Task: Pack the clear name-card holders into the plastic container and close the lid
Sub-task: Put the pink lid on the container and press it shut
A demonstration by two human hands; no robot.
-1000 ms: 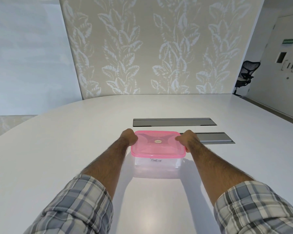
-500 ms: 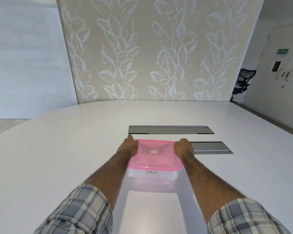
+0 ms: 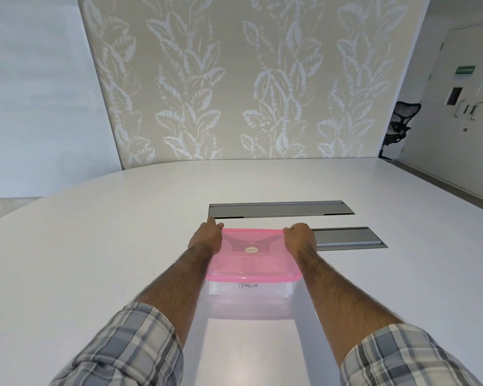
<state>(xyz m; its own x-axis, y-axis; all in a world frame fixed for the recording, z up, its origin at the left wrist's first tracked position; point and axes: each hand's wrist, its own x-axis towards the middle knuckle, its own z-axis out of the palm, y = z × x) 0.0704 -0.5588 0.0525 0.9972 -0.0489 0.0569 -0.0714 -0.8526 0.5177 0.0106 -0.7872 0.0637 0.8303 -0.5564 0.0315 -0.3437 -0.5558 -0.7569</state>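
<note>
Your right hand [image 3: 300, 236] was curled over the far-right corner of the pink lid [image 3: 253, 254], knuckles up, gripping the rim. Your left hand [image 3: 207, 236] lay at the far-left corner with fingers fairly straight and thumb on the edge. From this angle I couldn't tell if it pinched or only pressed.

Step, as I read it: sealing the lid along the far edge. Next move needed firm downward pressure at both far corners, then a check of the near edge, which looked seated.

The plastic container [image 3: 262, 292] sat flat on the white table [image 3: 95, 246] between your forearms, just near of the right-hand cable hatch [image 3: 349, 238]. It had a clear base with a handwritten label on the near wall, and a round sticker mid-lid.
</note>
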